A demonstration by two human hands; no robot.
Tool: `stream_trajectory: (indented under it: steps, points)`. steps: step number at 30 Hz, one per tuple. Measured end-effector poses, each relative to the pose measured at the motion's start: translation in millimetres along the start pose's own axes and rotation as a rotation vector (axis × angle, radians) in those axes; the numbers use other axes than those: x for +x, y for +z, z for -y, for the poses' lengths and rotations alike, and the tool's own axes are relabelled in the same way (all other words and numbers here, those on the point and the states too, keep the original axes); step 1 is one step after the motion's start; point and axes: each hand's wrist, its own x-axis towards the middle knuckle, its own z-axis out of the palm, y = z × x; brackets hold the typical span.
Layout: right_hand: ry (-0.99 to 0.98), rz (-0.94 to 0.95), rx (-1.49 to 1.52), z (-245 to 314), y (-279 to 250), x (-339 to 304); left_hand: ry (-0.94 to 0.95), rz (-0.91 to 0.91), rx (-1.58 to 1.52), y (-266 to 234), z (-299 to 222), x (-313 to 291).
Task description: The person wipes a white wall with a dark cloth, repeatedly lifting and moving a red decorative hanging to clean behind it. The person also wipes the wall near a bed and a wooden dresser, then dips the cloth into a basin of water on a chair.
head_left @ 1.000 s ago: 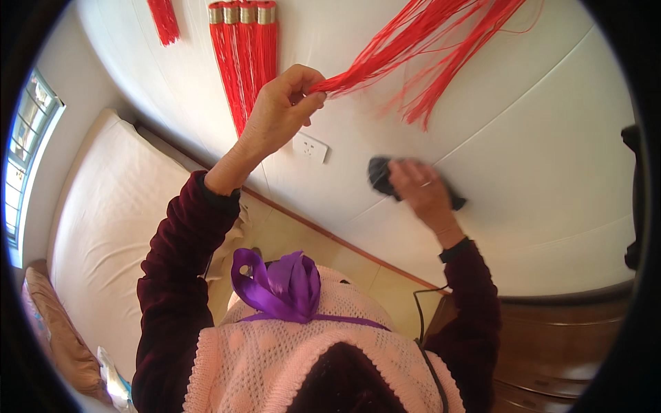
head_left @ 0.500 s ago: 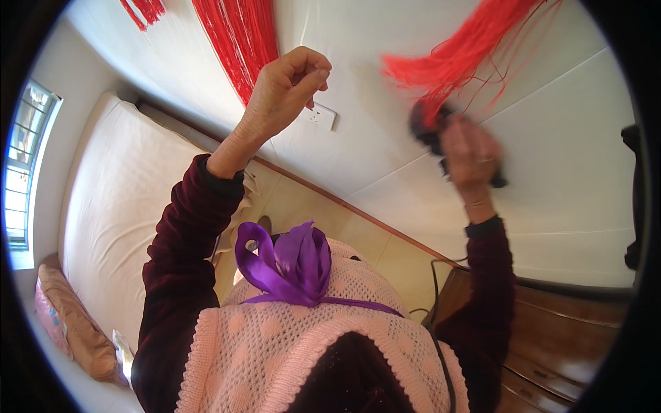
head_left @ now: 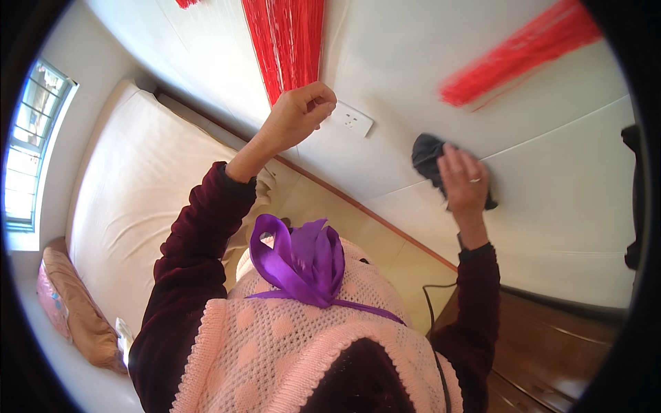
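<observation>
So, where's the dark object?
The dark object is right of centre in the head view, in the right hand, right of the socket, below the rightmost red strands.

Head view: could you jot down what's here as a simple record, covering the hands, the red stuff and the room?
Left hand: fingers curled, nothing visible in it, at the lower end of the red strands
Right hand: gripping a dark object
Upper right: another red bundle, blurred
Wall: white socket between the hands
Clothing: pink knitted vest, purple bow
Far left: barred window
</observation>
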Motion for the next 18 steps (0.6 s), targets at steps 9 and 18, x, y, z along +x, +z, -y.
stream_trajectory:
  steps: [9, 18]
  points:
    - [0.067, -0.442, -0.113, 32.4, 17.9, 89.9, -0.132, 0.15, 0.061, -44.2, 33.9, -19.0]
    - [-0.026, -0.252, 0.011, 37.6, 33.4, 110.4, -0.083, 0.307, 0.032, -18.9, 20.0, -7.7]
